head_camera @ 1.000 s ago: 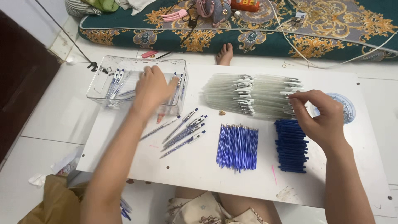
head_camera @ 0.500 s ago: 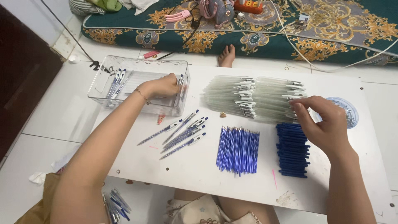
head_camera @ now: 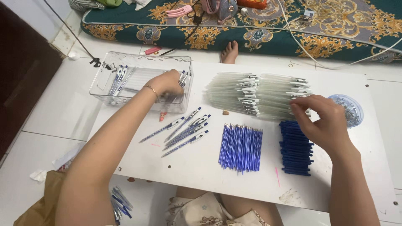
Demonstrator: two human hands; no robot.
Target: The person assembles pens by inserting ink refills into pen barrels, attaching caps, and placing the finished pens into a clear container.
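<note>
At the far left of the white surface (head_camera: 201, 167), the left hand (head_camera: 167, 82) reaches over the rim of the clear plastic bin (head_camera: 104, 83), its grip closed on a few assembled pens (head_camera: 183, 78) that point away from the person. On the right, the right hand (head_camera: 320, 121) rests at the near edge of the row of clear pen barrels (head_camera: 259, 94), fingers pinched together; whether they hold a barrel I cannot tell. Both forearms stretch forward.

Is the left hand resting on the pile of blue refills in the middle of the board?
No, the left hand is at the clear plastic box, while the blue refills lie untouched nearer the person.
</note>
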